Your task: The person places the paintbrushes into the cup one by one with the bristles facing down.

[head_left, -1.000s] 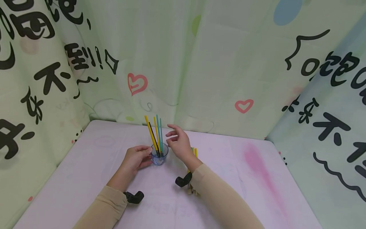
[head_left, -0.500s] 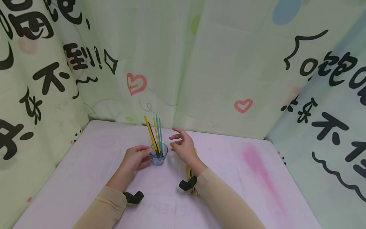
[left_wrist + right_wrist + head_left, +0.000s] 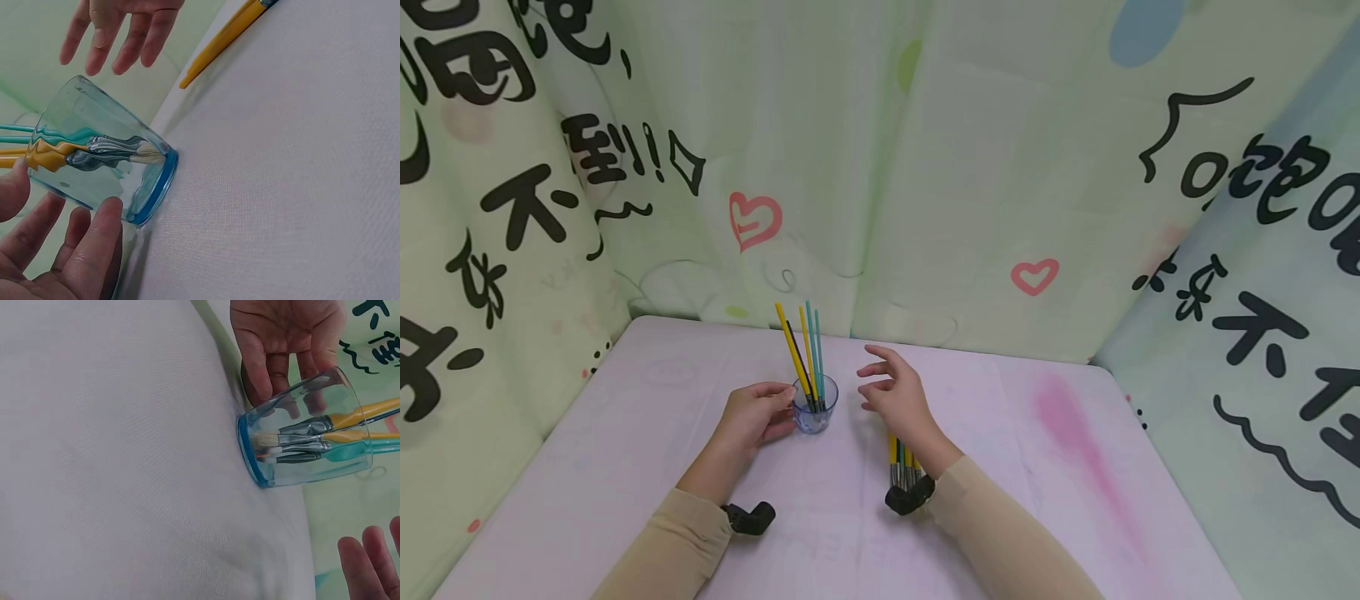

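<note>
- Over the last second the right hand [image 3: 898, 396] has drawn back from the standing brushes toward the person, uncovering more of the loose paintbrushes on the tabletop; the left hand and the cup have not shifted.
- The left hand [image 3: 752, 414] grips the small clear blue-tinted glass cup [image 3: 815, 406], thumb and fingers curled round its side.
- The cup stands upright on the pale pink tabletop [image 3: 625, 433], near the middle and toward the far edge.
- A bunch of yellow, teal and black-handled paintbrushes [image 3: 805, 350] stands in the cup, bristles down against its base and handles leaning up and slightly left.
- The right hand hovers just right of the cup, fingers spread and relaxed, holding nothing.
- A loose cluster of yellow and teal paintbrushes [image 3: 902, 463] lies flat on the tabletop under the right wrist.
</note>
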Demonstrator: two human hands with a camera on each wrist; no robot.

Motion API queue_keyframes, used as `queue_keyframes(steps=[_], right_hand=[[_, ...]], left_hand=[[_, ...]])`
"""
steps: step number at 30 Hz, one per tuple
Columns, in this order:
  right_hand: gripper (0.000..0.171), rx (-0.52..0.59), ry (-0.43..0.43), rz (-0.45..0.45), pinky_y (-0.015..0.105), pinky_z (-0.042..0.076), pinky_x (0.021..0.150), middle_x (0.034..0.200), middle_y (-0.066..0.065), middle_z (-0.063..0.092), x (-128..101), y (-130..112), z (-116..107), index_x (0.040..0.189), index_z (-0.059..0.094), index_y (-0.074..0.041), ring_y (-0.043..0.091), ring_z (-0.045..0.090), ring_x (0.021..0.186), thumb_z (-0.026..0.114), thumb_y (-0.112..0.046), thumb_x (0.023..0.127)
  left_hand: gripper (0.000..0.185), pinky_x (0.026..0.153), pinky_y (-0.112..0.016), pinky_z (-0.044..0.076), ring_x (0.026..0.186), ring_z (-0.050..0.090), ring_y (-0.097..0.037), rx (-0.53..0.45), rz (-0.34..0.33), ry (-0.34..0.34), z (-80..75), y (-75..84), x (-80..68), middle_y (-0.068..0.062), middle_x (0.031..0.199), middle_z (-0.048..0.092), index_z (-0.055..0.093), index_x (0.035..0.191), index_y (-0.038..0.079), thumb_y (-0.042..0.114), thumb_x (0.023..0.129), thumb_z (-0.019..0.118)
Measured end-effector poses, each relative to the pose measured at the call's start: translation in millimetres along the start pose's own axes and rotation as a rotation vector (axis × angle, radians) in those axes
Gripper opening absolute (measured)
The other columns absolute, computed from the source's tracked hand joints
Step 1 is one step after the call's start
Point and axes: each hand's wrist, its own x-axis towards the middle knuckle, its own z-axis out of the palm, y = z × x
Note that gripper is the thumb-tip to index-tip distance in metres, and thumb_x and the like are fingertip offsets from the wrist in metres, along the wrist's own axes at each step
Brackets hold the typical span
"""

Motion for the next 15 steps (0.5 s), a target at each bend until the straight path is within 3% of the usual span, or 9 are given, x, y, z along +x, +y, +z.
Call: queue_keyframes(steps=[15], right_hand=[[0.066,0.016,0.046,0.105,0.037,0.070,0.073,0.134,0.021,0.069,-16,15,-25,0.153,0.055,-0.030,0.042,0.074,0.102,0.071,0.001,0.098]], left_hand=[[0.034,0.087,-0.037,0.070,0.091,0.073,-0.017,0.016,-0.003,0.007,-1.2,-0.9,0.5,-0.010,0.110,0.073,0.070,0.133,0.001,0.017,0.104,0.073]])
